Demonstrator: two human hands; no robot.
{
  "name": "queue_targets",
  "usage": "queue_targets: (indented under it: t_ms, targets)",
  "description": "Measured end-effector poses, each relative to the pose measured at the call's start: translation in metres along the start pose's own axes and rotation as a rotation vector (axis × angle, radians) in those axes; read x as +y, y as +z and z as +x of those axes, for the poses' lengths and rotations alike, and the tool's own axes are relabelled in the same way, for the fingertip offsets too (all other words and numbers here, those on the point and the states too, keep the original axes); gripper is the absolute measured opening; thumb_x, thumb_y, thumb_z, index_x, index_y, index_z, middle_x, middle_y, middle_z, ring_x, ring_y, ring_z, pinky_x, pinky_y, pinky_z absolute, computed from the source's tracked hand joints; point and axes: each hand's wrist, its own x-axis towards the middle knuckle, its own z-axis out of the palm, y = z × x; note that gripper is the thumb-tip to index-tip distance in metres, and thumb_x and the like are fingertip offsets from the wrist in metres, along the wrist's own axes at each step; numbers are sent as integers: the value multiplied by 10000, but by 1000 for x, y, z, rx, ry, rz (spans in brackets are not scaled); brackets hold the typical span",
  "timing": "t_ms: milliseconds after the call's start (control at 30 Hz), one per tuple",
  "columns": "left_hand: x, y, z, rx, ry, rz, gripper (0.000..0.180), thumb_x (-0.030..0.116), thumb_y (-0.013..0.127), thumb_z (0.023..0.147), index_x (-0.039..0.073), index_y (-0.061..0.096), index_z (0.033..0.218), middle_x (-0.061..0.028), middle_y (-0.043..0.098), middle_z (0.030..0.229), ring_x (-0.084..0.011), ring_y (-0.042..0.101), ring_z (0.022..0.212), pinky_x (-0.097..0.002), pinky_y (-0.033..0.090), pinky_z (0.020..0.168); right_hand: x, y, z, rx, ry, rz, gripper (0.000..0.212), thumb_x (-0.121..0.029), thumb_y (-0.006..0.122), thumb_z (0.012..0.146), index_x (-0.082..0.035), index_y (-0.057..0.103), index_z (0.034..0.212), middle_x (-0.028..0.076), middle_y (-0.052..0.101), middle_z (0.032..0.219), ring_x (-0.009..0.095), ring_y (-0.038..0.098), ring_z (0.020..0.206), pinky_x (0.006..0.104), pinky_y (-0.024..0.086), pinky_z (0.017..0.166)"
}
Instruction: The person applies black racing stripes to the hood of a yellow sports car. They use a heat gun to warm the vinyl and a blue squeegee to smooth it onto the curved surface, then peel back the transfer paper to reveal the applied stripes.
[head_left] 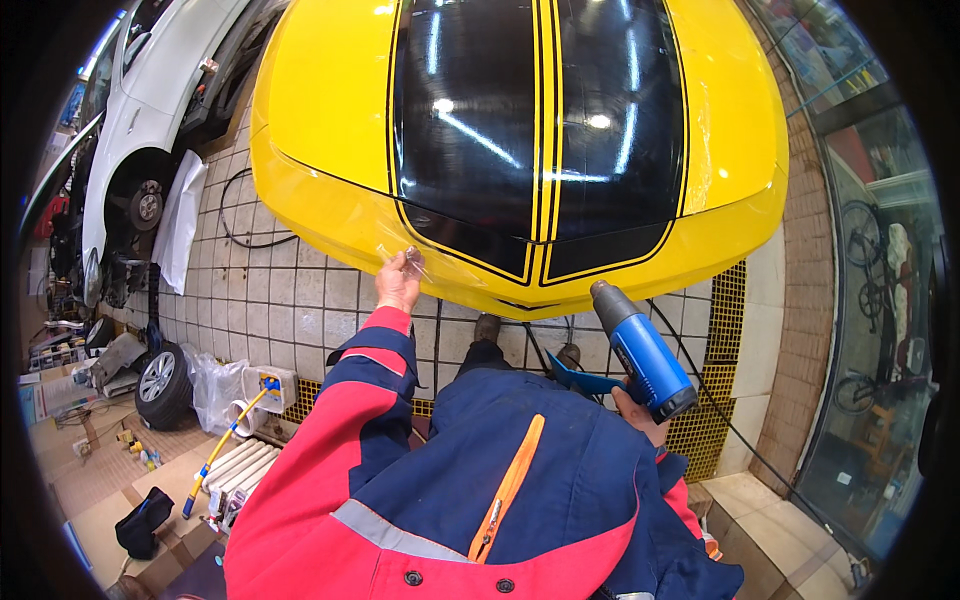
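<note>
A yellow car (330, 120) with black stripes on its hood fills the top of the view, its front end toward me. Clear plastic film (432, 270) clings along its front edge, and wrinkles gather near my fingers. My left hand (398, 285) pinches the film's edge just left of the stripes. In my right hand (640, 415) is a blue heat gun (645, 355), its dark nozzle tilted up toward the car's front edge. My fingers on its grip are partly hidden by the gun body. A blue flat piece (585, 378) shows beside the grip.
A black cord (740, 435) runs across the floor at right. A white car (150, 90) with a wheel off stands at left. Below it lie a loose wheel (163, 385), a yellow-and-blue pole (222, 447) and a white bucket (270, 390). Glass doors (870, 300) line the right side.
</note>
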Motion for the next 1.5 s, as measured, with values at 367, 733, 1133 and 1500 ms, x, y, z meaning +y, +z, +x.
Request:
queue_targets:
  t_ms: [367, 733, 1133, 1500]
  targets:
    - [10, 42, -24, -57, 36, 186, 220, 51, 691, 1041, 16, 630, 1249, -104, 689, 1040, -283, 692, 1031, -542, 563, 1097, -1, 0, 1, -23, -64, -40, 484, -20, 888, 889, -4, 666, 1318, 108, 742, 1163, 202, 722, 1009, 360, 612, 881]
    - [33, 34, -11, -39, 24, 461, 106, 74, 675, 1069, 31, 689, 1166, -44, 685, 973, -207, 690, 908, -428, 617, 927, 0, -3, 1, -29, 22, -38, 466, -19, 887, 895, -13, 667, 1306, 94, 733, 1151, 192, 719, 1008, 345, 612, 869]
    - [28, 45, -21, -69, 42, 396, 47, 62, 661, 1071, 35, 678, 1105, -23, 651, 885, -190, 664, 799, -388, 617, 876, 9, -2, -2, -14, -2, -37, 504, -32, 895, 889, -10, 646, 1327, 101, 732, 1149, 202, 723, 1003, 362, 624, 860]
    - [24, 42, -16, -103, 55, 375, 45, 52, 683, 1060, 27, 692, 1096, -36, 663, 909, -196, 666, 828, -424, 609, 889, 13, -5, -2, -36, -28, -29, 504, -58, 900, 891, -8, 649, 1325, 106, 736, 1146, 209, 722, 1001, 381, 620, 871]
